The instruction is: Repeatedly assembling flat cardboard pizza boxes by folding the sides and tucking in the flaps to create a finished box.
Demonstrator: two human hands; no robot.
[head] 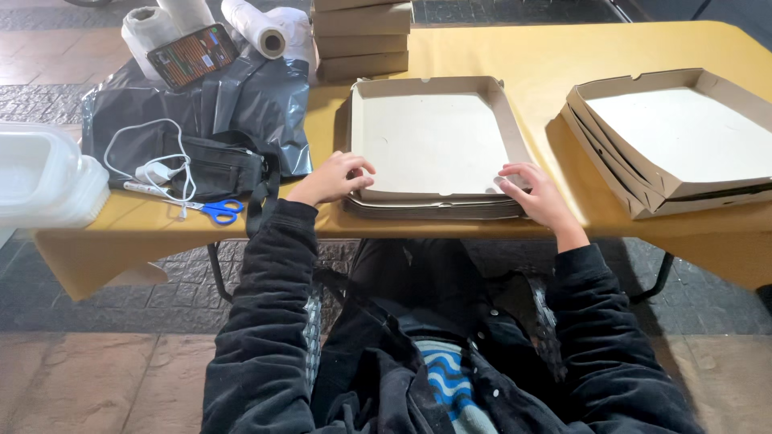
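Observation:
A partly folded cardboard pizza box (434, 141) lies open on top of a stack of flat box blanks (434, 210) at the near edge of the yellow table (498, 56). My left hand (331, 178) presses on the box's near left corner, fingers curled over the front flap. My right hand (537, 194) rests on the near right corner, fingertips on the flap. Both sleeves are black.
Folded open boxes (675, 137) are nested at the right. Closed boxes (362, 36) are stacked at the back. At the left lie grey plastic bags (257, 96), paper rolls (253, 26), a phone (193, 55), a black pouch (225, 169), a white cable (157, 170), blue scissors (219, 210) and a white container (40, 181).

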